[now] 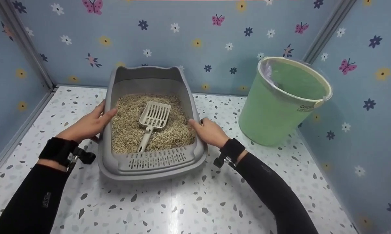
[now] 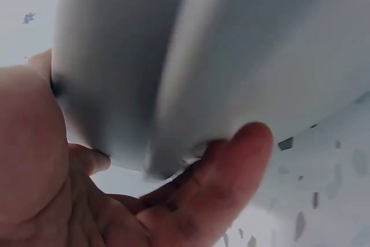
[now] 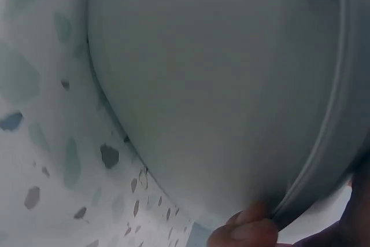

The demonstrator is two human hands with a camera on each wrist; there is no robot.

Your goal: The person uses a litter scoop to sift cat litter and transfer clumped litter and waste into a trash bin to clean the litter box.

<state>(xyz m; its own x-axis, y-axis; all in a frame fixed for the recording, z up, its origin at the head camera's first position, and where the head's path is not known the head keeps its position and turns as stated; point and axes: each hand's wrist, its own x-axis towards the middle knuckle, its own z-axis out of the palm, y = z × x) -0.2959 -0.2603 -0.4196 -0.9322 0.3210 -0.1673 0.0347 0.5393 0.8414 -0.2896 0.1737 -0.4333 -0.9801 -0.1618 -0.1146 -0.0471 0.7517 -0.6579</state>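
A grey litter box [image 1: 153, 174] holds tan pellet litter [image 1: 127, 126]. On the litter lies a beige slotted scoop [image 1: 155, 114], its handle pointing toward the low slotted front lip. My left hand [image 1: 91, 123] grips the box's left side, thumb over the rim and fingers beneath it. In the left wrist view, those fingers [image 2: 243, 172] curl under the grey side. On the opposite side my right hand [image 1: 211, 132] grips the rim, thumb on top. The right wrist view shows its fingertips [image 3: 251, 229] under the rim's edge.
A pale green trash bin [image 1: 267, 113] with a clear liner stands to the right of the box. Blue flowered wall panels [image 1: 169, 42] rise behind and at both sides. The white speckled surface [image 1: 169, 204] extends in front of the box.
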